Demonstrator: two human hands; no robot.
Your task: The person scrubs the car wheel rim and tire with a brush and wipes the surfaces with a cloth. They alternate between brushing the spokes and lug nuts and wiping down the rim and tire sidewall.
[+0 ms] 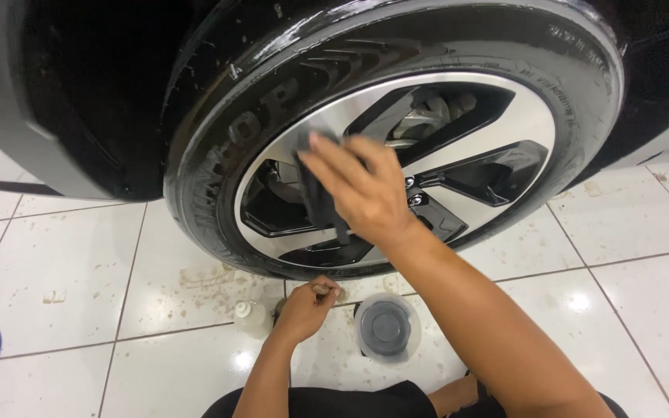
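While the right hand (361, 190) presses a dark cloth (315, 193) flat w/ spread fingers on the wheel rim (497, 116), left hand (307, 306) rests curled on tiled floor (79, 294), near small bottle (251, 316) & round tub (386, 327).

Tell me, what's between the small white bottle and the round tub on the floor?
The left hand rests on the tiles between the white bottle and the round tub, seen in the head view.
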